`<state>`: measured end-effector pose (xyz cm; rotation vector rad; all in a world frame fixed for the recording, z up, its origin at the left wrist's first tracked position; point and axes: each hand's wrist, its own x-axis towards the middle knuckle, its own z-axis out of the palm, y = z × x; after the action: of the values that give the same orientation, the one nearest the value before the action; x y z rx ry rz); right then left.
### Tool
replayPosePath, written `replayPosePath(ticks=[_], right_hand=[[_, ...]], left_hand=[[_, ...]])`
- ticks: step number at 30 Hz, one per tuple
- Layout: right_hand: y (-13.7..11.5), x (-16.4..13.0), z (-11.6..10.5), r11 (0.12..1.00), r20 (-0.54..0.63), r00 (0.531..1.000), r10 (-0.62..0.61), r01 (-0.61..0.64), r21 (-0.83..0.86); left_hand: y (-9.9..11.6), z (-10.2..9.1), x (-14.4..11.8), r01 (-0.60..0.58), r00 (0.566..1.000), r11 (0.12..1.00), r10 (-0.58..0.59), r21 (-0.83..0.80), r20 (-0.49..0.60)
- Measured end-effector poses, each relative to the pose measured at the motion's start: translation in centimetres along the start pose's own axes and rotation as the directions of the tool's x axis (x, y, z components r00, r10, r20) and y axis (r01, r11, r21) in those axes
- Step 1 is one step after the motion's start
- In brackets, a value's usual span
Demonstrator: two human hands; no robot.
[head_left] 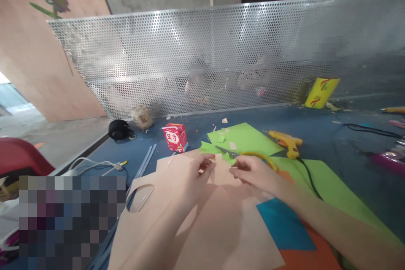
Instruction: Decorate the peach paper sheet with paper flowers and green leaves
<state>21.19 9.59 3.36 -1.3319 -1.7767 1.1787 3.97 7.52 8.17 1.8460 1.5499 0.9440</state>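
My left hand (190, 177) and my right hand (253, 172) meet over the middle of the blue table. Together they pinch a small piece of pale pink paper (221, 173) between their fingertips. Under the hands lies a large pale pink sheet (202, 236) with a rounded hole cut in its left side. Scissors (249, 155) with yellow handles lie just beyond the right hand, their blades pointing left over green paper scraps (210, 147).
A yellow glue gun (286, 140) with a black cord, a red carton (175, 136), green sheets (243, 137), blue paper (281, 223) and orange paper (303, 257) lie around. A perforated metal screen (202, 50) stands behind. Clear sticks (146, 160) lie left.
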Motion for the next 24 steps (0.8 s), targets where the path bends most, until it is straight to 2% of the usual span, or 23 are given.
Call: replayPosePath(ticks=[7,10,14,20,24], right_hand=[[0.2,0.0,0.0,1.000,-0.032,0.999,-0.021,0.020,-0.023],[0.2,0.0,0.1,0.999,-0.047,0.998,-0.033,0.032,-0.028],[0.2,0.0,0.0,0.998,-0.080,0.995,-0.052,0.049,-0.041],[-0.4,0.0,-0.3,0.990,-0.161,0.984,-0.079,0.059,-0.129],[0.1,0.3,-0.5,0.973,-0.218,0.967,-0.132,0.085,-0.213]], left_hand=[[-2.6,-0.2,0.2,-0.091,0.996,0.992,0.092,0.092,-0.007],[-2.4,-0.4,0.1,-0.099,0.995,0.989,0.100,0.110,0.002],[-1.6,-0.4,-0.3,-0.050,0.999,0.989,0.050,0.140,0.003],[-3.1,0.0,0.0,-0.072,0.997,0.995,0.074,0.071,-0.021],[-3.5,0.1,0.4,-0.088,0.994,0.996,0.088,0.005,-0.063]])
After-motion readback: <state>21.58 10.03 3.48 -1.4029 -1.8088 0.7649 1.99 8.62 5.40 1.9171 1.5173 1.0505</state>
